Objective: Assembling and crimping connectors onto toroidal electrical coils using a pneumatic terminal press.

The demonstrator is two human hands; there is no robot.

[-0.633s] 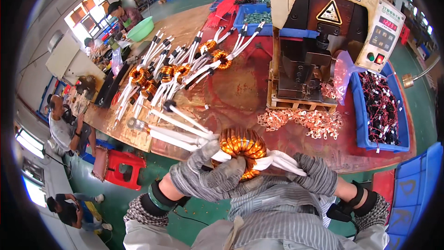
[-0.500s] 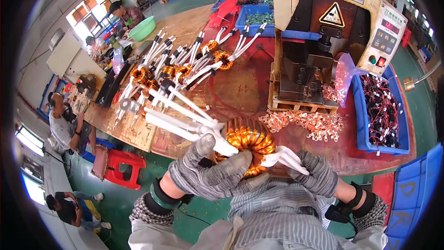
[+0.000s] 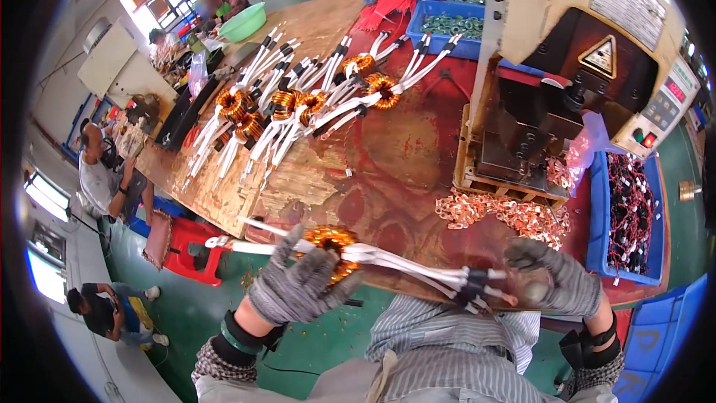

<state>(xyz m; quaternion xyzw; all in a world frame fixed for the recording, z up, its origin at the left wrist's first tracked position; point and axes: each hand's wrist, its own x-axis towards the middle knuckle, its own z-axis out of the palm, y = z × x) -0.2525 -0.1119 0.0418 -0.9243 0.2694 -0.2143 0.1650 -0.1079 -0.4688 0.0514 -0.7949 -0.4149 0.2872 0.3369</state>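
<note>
Gloved in grey, my left hand (image 3: 298, 283) grips a copper-wound ring coil (image 3: 328, 237) at the table's near edge. White-sleeved leads (image 3: 406, 261) run rightward from it to black bands and bare ends. Another white lead on its left side carries a metal lug (image 3: 218, 242). My right hand (image 3: 558, 277), also gloved, is beside the right-hand lead ends, its fingers apart and curved, with nothing visible in them. Just beyond it lies a heap of copper lugs (image 3: 514, 215) in front of a press (image 3: 526, 134).
Several similar coils with white leads (image 3: 287, 104) lie at the back left of the table. A blue bin of dark and red wires (image 3: 630, 213) stands at the right. Farther back are a blue bin of green parts (image 3: 447, 26) and red wires (image 3: 394, 1). A red stool (image 3: 195, 250) stands at left.
The coil has turned and shifted left in my left hand, its banded leads now pointing right. My right hand has let go of the leads and moved right, nearer the lugs. The view has tilted.
</note>
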